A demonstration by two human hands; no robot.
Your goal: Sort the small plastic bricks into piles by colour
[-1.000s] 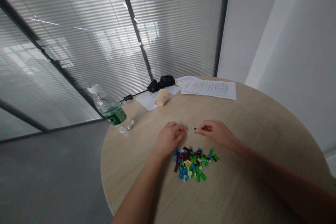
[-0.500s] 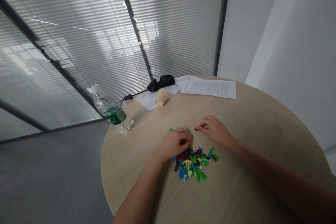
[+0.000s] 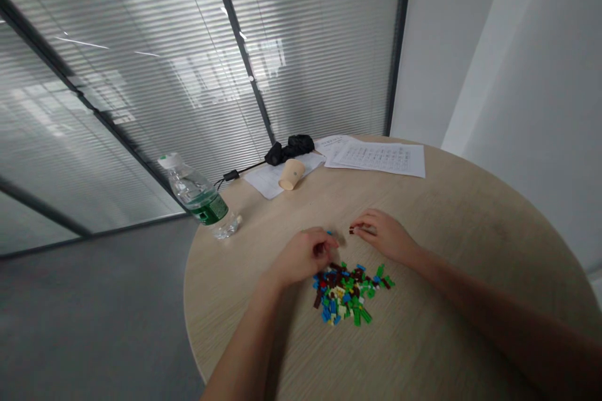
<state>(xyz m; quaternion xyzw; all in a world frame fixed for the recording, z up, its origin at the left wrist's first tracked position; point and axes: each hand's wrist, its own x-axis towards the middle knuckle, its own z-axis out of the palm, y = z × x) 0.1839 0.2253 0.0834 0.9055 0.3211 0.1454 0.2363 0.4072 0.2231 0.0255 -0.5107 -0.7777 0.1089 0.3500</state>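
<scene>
A loose pile of small toy building bricks in green, blue, dark brown and cream lies on the round wooden table. My right hand is behind and right of the pile, pinching a small dark brown brick at its fingertips. Over the pile's far left edge, my left hand has its fingers curled together; what they hold, if anything, is hidden. A bit of a blue brick shows just beyond those fingers, and I cannot tell whether they touch it.
At the table's left edge stands a plastic bottle with a green label. Farther back are a paper cup lying on its side, a black folded item with a cord and printed sheets. Glass panels with blinds rise behind.
My left hand has drawn slightly up and left from the pile. A blue bit now shows by its fingers, and a green piece seen behind it before is hidden. My right hand barely moved.
</scene>
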